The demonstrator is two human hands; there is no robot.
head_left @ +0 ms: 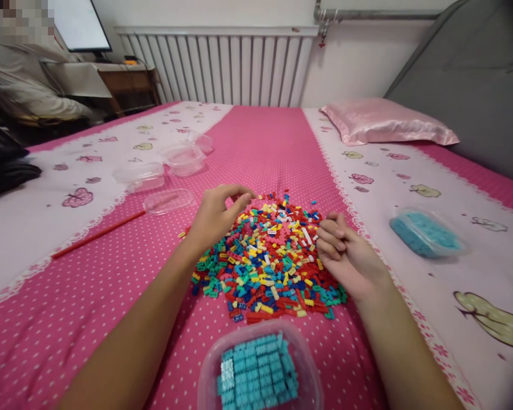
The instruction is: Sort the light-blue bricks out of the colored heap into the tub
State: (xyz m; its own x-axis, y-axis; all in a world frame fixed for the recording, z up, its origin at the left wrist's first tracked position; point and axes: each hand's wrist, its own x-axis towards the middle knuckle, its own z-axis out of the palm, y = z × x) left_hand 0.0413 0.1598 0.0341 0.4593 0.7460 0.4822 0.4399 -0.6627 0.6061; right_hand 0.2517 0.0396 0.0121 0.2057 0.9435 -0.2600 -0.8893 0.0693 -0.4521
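A wide heap of small toy building bricks [260, 262] in red, yellow, green, blue and white lies on the pink bedspread. Over its upper left edge is my left hand [218, 213], open, with the thumb apart from the stretched fingers. At the heap's right edge my right hand [344, 250] is turned palm inward with its fingers curled closed; whether a brick is inside them is hidden. Close to me stands a clear plastic tub [310, 376] holding rows of turquoise bricks [259, 370], packed side by side.
To the right sits another clear container with turquoise bricks [427, 233]. Clear plastic boxes [183, 159], a lid [169, 201] and a red stick [98, 233] lie to the left. A pink pillow [389, 122] and a radiator [222, 65] are farther back. A person [21, 74] sits at the far left.
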